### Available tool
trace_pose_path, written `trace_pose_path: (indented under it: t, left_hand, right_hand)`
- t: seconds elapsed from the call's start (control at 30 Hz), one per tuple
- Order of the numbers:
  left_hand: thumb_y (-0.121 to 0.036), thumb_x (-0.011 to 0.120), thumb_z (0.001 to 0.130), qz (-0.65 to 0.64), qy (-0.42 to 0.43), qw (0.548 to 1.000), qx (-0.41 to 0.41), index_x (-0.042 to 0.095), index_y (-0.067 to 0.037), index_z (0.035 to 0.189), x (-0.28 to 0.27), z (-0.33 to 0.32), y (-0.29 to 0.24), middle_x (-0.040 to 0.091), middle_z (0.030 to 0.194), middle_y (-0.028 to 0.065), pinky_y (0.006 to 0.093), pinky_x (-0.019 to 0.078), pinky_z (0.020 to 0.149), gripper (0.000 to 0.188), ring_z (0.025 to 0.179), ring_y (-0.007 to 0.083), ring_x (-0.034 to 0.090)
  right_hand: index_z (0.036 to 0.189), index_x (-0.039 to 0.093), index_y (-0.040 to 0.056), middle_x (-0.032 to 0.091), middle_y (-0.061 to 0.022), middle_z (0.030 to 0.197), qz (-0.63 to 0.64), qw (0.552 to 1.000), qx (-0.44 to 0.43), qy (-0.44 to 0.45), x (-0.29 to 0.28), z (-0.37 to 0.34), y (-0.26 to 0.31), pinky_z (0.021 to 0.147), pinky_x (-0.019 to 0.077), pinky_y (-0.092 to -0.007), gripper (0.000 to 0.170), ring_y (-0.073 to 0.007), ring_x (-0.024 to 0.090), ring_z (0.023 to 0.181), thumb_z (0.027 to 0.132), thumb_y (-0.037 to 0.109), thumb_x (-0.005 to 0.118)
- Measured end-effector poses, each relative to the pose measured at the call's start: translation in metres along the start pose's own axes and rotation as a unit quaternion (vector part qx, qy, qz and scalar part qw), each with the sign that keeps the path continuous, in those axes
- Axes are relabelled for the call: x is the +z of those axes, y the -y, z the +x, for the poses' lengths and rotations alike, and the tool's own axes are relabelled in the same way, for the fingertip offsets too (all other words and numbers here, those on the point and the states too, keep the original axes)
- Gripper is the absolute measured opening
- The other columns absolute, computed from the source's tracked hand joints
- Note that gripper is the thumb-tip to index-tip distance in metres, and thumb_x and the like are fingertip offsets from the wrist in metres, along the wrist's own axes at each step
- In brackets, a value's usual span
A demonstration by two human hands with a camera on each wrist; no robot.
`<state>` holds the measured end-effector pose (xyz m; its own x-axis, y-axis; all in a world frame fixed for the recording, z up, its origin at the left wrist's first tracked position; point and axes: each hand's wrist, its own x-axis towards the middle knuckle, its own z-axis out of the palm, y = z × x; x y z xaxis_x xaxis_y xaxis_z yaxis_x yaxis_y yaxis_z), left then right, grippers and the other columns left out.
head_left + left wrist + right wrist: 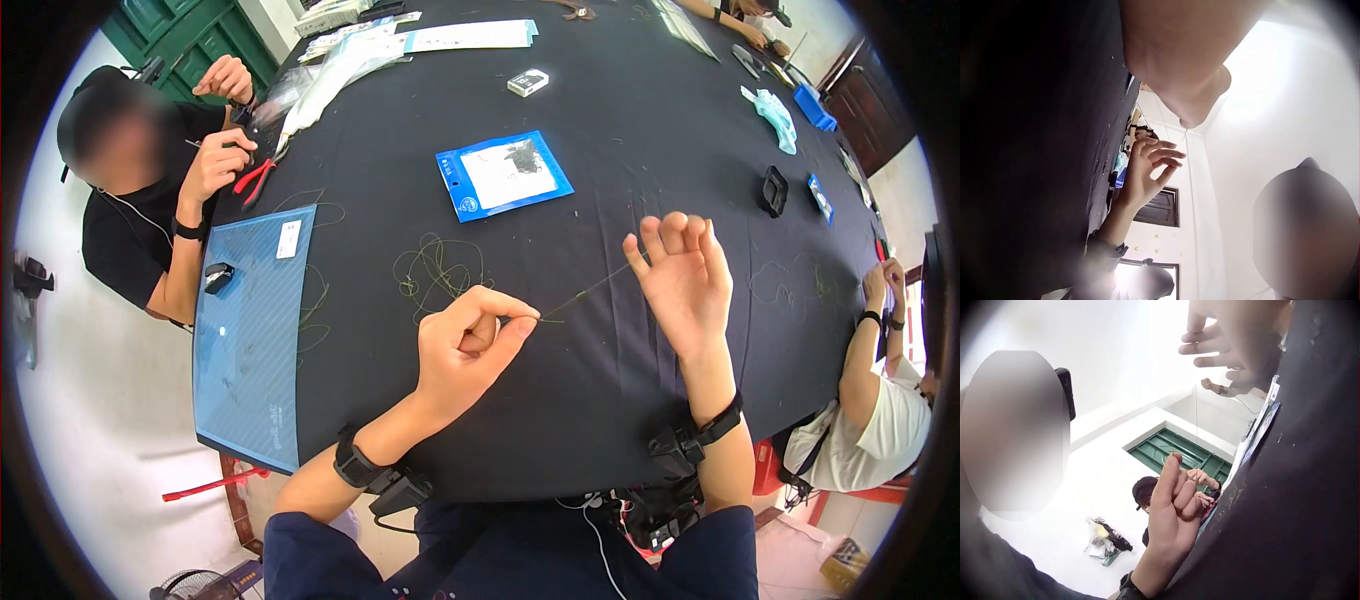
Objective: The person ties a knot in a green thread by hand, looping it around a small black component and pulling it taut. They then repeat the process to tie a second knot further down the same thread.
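1 thread (585, 292) in left hand (462, 348), right hand (687, 285) loose-fingered, black tablecloth (590, 420) below, green door (165, 38) beyond

Thread (585, 293) blocks passage between left hand (460, 348) and right hand (688, 292); nearer tablecloth (590, 405) lies free.

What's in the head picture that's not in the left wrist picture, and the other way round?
Only the head view: the green door, the blue folder and the red-handled pliers.
Only the left wrist view: the camera wearer's own head, blurred.
Both: the left hand, the right hand, the thin line and the black tablecloth.
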<state>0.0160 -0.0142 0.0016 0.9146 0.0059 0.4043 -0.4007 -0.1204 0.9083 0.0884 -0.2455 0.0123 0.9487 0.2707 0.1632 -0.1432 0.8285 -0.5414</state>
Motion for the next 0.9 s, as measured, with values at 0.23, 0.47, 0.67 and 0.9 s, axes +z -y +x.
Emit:
trace_pose_path:
  t: [0.23, 0.47, 0.67, 0.9]
  left_hand:
    - [0.0, 0.07, 0.081, 0.008, 0.006, 1.0, -0.001, 0.067, -0.003, 0.088, 0.0, -0.001, 0.0, 0.03, 0.05, -0.009, 0.0197, 0.0205, 0.046, 0.008, 0.046, -0.0008, 0.023]
    - [-0.002, 0.068, 0.083, 0.009, 0.06, 0.996, -0.067, 0.067, -0.004, 0.088, -0.001, 0.0, -0.004, 0.028, 0.049, -0.008, 0.0203, 0.0221, 0.046, 0.006, 0.046, 0.0002, 0.024]
    - [-0.009, 0.07, 0.084, 0.0, 0.236, 0.966, -0.11, 0.068, -0.004, 0.087, 0.001, 0.0, -0.007, 0.027, 0.051, -0.009, 0.0221, 0.0207, 0.047, 0.006, 0.047, 0.0012, 0.023]
    - [-0.015, 0.069, 0.087, -0.09, 0.561, 0.799, -0.195, 0.068, -0.007, 0.086, -0.002, -0.004, -0.003, 0.031, 0.053, -0.0072, 0.0247, 0.024, 0.049, 0.008, 0.05, 0.003, 0.027]
  right_hand:
    - [0.117, 0.054, 0.0037, 0.043, 0.0023, 0.072, -0.094, 0.995, 0.026, -0.011, -0.001, 0.0, 0.002, 0.047, 0.0297, -0.0194, 0.025, -0.0048, 0.032, 0.054, 0.099, 0.019, 0.05]
    - [0.131, 0.045, 0.0022, 0.042, 0.0019, 0.071, -0.091, 0.995, 0.005, -0.034, -0.002, 0.002, 0.01, 0.046, 0.0299, -0.0188, 0.036, -0.0042, 0.031, 0.053, 0.098, 0.015, 0.047]
    - [0.133, 0.043, 0.0, 0.048, -0.0007, 0.073, -0.239, 0.971, 0.003, -0.025, 0.007, 0.0, 0.008, 0.045, 0.0271, -0.0179, 0.04, -0.0027, 0.028, 0.05, 0.098, 0.018, 0.048]
    - [0.129, 0.045, 0.0001, 0.051, -0.0031, 0.074, -0.236, 0.972, -0.009, -0.017, 0.004, 0.0, 0.012, 0.045, 0.0257, -0.0176, 0.036, -0.0015, 0.027, 0.048, 0.098, 0.018, 0.049]
